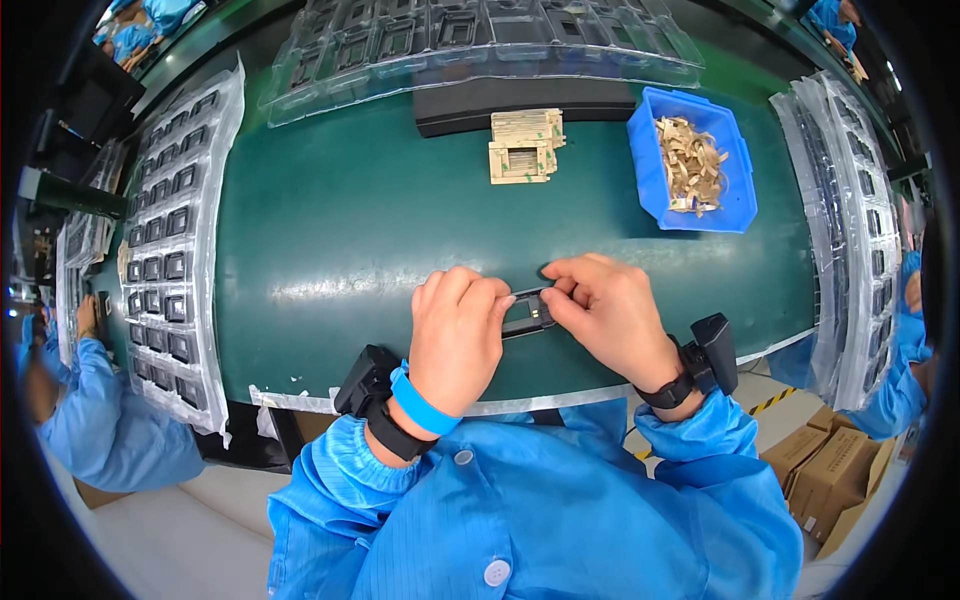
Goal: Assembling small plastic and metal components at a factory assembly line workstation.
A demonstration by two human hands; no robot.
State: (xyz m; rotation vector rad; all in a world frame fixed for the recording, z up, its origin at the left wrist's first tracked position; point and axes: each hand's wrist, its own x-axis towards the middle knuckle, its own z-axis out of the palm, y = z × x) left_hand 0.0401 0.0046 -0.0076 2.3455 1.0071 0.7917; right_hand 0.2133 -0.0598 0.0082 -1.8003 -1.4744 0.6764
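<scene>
A small black rectangular plastic frame [519,327] with an opening and small gold-coloured spots lies between my two hands, just above the green tabletop. My left hand [455,330] pinches its left end, with the thumb along the edge. At the right end my right hand [607,305] has its thumb on the frame and its fingers curled, with the index fingertip a little beyond the far edge. Part of the frame is hidden under the fingers. Beyond it lies a stack of beige adhesive frames [520,178] with small green marks.
A blue bin [648,165] of peeled paper strips [690,160] stands at the back right. Clear trays of black frames [165,265] line the left, the far side [480,62] and the right [850,240]. Co-workers in blue sit at both sides. Cardboard boxes [830,475] are at lower right.
</scene>
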